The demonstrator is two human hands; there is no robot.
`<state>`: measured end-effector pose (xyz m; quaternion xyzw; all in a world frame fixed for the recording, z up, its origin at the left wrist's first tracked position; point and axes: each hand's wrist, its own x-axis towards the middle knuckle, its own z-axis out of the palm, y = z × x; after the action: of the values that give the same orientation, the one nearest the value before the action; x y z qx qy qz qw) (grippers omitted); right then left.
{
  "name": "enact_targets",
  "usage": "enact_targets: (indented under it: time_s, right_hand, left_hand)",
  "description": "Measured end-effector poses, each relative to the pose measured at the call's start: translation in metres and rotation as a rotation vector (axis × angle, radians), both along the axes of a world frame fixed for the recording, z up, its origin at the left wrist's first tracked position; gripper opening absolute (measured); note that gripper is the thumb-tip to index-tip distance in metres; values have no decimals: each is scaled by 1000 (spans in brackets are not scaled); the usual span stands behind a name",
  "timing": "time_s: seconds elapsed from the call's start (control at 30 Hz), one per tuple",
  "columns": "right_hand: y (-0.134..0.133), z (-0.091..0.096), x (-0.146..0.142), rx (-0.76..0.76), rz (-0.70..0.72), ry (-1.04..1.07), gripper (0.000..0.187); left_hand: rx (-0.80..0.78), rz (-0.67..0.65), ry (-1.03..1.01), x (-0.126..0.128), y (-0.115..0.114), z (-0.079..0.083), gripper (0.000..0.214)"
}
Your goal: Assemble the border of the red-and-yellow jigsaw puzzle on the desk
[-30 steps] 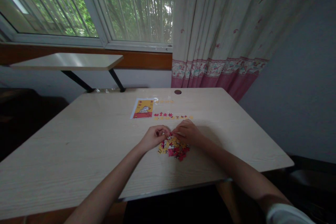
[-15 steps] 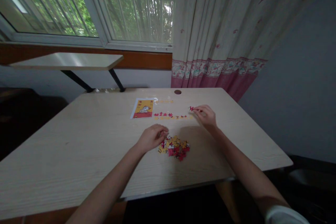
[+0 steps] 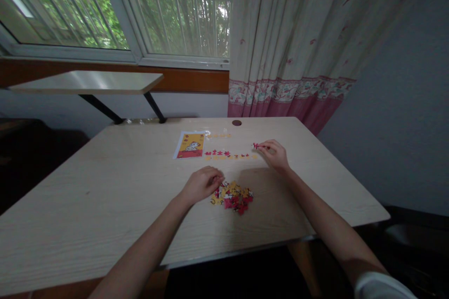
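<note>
A heap of red and yellow puzzle pieces lies on the light wooden table. My left hand rests curled at the heap's left edge, fingers closed; what it holds, if anything, is hidden. My right hand is stretched farther out, pinching a red puzzle piece at its fingertips, just right of a row of sorted red and yellow pieces. A small reference picture in yellow and red lies left of that row.
A round cable hole sits near the table's far edge. Behind are a window, a pale shelf on black brackets and a flowered curtain with pink hem. The table's right edge drops off near a grey wall.
My right hand left the heap with a red piece and moved out to the right end of the sorted row. My left hand stayed by the heap.
</note>
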<state>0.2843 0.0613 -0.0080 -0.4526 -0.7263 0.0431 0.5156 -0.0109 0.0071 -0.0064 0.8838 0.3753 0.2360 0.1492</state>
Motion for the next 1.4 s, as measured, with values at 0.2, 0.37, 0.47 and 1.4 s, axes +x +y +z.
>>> enact_targets:
  time_s: [0.2,0.37,0.47,1.4]
  right_hand:
    - [-1,1,0,-21,10,13,17]
    - [0,-2,-1,-46,32,24,17]
    - [2,-4,-3,-81,52,25,17]
    - [164,-4,-159,-744,-73,-283,20]
  left_hand:
    - [-4,9,-3,0,0,0,19]
    - [-12,12,0,0,1,0,19]
    - [-8,10,-2,-1,2,-3,19]
    - [-66,40,-5,6,1,-3,18]
